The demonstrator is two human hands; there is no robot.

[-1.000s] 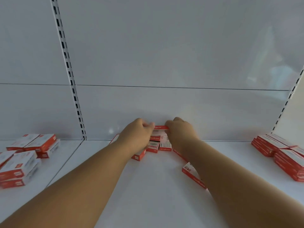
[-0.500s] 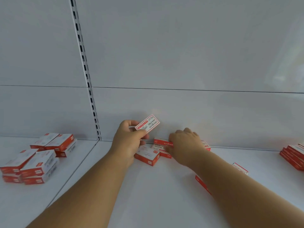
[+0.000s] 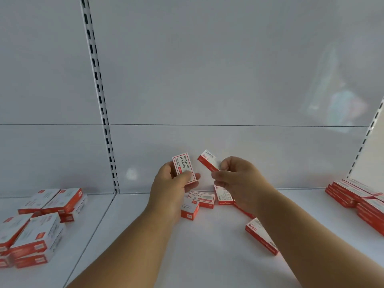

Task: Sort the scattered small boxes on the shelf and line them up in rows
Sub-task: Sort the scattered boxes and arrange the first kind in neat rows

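Nearest you, one loose box (image 3: 261, 235) lies flat by your right forearm. Farther in, a small cluster (image 3: 202, 201) waits directly under both hands. Your left hand (image 3: 172, 188) pinches an upright box (image 3: 184, 168); your right hand (image 3: 239, 181) grips a tilted box (image 3: 208, 160), apart, long axes diverging.

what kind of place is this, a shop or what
Likely a shop's display shelving: a white shelf with a slotted upright on the back panel, and many identical red-and-white boxes stacked like stock.
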